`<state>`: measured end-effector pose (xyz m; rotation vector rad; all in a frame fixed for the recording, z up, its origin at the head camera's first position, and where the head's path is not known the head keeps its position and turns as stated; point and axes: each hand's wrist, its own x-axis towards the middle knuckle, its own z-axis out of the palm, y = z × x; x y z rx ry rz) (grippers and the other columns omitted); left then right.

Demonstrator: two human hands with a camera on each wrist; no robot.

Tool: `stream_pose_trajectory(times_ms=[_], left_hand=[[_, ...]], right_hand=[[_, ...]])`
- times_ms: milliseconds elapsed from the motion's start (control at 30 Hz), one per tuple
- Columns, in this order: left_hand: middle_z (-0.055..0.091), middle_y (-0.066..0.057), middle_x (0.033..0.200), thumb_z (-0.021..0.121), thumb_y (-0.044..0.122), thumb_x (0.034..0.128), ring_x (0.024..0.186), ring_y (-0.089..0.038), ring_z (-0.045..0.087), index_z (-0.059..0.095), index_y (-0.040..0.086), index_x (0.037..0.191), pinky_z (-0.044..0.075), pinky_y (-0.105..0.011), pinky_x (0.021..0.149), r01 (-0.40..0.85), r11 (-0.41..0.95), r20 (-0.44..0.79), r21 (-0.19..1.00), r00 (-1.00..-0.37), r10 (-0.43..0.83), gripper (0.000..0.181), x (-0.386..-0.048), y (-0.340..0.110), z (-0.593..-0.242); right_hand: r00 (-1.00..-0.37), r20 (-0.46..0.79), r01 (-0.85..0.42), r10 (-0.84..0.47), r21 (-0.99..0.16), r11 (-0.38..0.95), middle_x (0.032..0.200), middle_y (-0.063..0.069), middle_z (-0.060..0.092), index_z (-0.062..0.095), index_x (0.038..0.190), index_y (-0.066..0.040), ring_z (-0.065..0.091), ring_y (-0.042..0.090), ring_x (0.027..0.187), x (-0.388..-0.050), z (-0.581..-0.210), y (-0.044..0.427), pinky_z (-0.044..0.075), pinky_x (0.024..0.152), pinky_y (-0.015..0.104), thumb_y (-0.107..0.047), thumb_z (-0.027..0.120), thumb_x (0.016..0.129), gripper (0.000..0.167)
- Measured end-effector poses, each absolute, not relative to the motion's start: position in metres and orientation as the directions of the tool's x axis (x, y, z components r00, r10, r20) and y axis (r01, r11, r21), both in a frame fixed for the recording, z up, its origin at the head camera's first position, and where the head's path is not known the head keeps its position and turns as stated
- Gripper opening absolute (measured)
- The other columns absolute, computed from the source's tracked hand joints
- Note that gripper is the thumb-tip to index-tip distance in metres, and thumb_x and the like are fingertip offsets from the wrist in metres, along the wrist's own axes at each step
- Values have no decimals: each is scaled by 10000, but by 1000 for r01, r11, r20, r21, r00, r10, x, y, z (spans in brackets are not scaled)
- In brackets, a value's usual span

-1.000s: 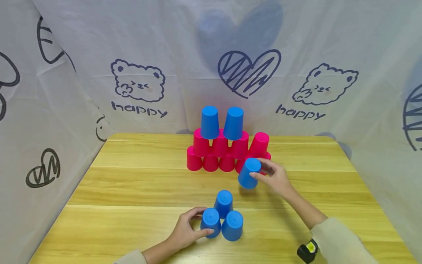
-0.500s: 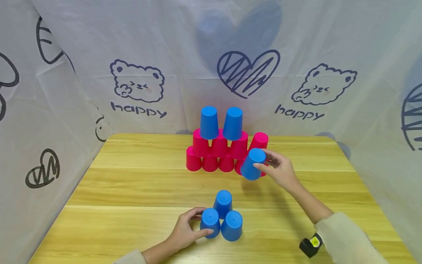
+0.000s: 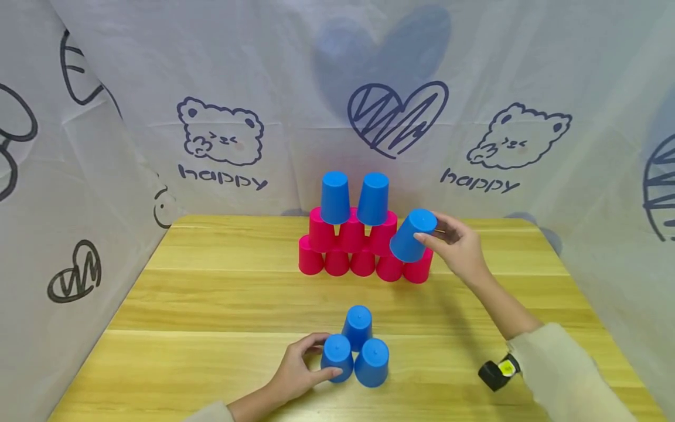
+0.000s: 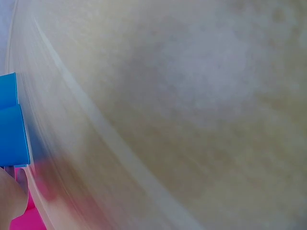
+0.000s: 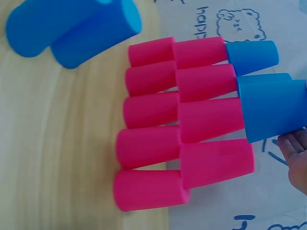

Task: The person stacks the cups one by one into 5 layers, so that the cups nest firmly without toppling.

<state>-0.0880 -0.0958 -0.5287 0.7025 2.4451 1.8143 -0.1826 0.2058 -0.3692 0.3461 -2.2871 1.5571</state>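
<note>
In the head view my right hand (image 3: pixel 461 252) grips an upside-down blue cup (image 3: pixel 413 235) between thumb and fingers, raised and slightly tilted. It hides the rightmost red cup of the upper red row, which shows in the right wrist view as a pinkish-red cup (image 5: pixel 217 162). Two blue cups (image 3: pixel 335 198) stand on the red cups (image 3: pixel 351 231), which form two rows. Nearer to me, my left hand (image 3: pixel 292 369) has thumb and fingers round a blue cup (image 3: pixel 337 358) on the table. Two more blue cups (image 3: pixel 371 363) stand right beside it.
The wooden table (image 3: pixel 211 299) reaches back to a white cloth (image 3: pixel 295 70) printed with bears and hearts. More cloth hangs at both sides. A black wrist device (image 3: pixel 495 374) sits at the right sleeve. The left wrist view is mostly a blurred pale surface.
My right hand has lifted its blue cup up and away from me, from low before the red cups to the level of their upper row. The left hand stays in place.
</note>
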Motion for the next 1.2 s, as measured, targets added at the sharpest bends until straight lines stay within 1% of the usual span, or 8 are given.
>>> stream_pose_trajectory(times_ms=[100,167,367,500,567,633,867,1200], left_hand=[[670,-65,1104,783,211,736,991,-44,600,602,92,1155,531,-261,838,342,229,247,911,-900,359,472,-88,-96,-529],[669,-61,1105,784,217,735,992,-44,600,601,92,1156,531,-261,840,338,232,243,912,-901,360,475,-88,-97,-528],[668,-64,1102,785,225,733,1000,-48,600,598,87,1159,529,-268,848,344,236,242,909,-896,373,485,-88,-97,-526],[666,-58,1105,786,225,732,1006,-47,599,597,93,1161,526,-269,853,333,244,228,911,-899,373,487,-88,-98,-525],[665,-52,1109,786,227,732,1008,-48,599,597,100,1161,525,-267,857,317,247,212,916,-904,372,485,-87,-98,-525],[664,-58,1110,784,227,735,1010,-56,601,597,98,1162,524,-267,858,310,251,204,917,-905,373,483,-88,-98,-525],[664,-77,1108,778,232,743,1008,-78,609,596,89,1163,525,-261,859,313,258,202,914,-903,378,479,-88,-97,-526],[663,-57,1117,783,246,735,1011,-73,607,596,100,1166,523,-256,863,297,259,189,919,-909,372,492,-88,-97,-528]], right_hand=[[-894,447,-418,2,-837,354,1007,-142,626,568,1226,19,611,-60,880,-187,-363,206,498,791,106,-99,691,823,438],[-892,452,-419,9,-835,357,971,-199,599,572,1226,13,613,-52,875,-189,-360,206,499,786,103,-107,692,825,436],[-887,461,-412,40,-826,384,970,-135,615,582,1231,-23,613,-41,860,-196,-352,206,498,772,95,-149,700,823,442],[-880,472,-416,55,-822,390,1021,17,667,589,1230,-39,616,-38,859,-203,-347,204,501,775,101,-153,703,820,440],[-886,460,-401,55,-820,410,1074,112,666,580,1244,-51,611,-32,867,-205,-346,203,500,784,106,-178,700,825,454],[-898,437,-374,51,-819,435,1124,157,652,568,1260,-63,614,1,892,-208,-343,202,498,799,114,-215,694,831,472],[-902,430,-361,32,-793,491,1141,154,646,565,1260,-59,630,232,999,-222,-340,202,519,886,263,-278,680,841,487],[-902,430,-357,27,-781,512,1124,174,643,563,1257,-43,614,271,1028,-236,-343,202,519,906,363,-297,668,849,492]])
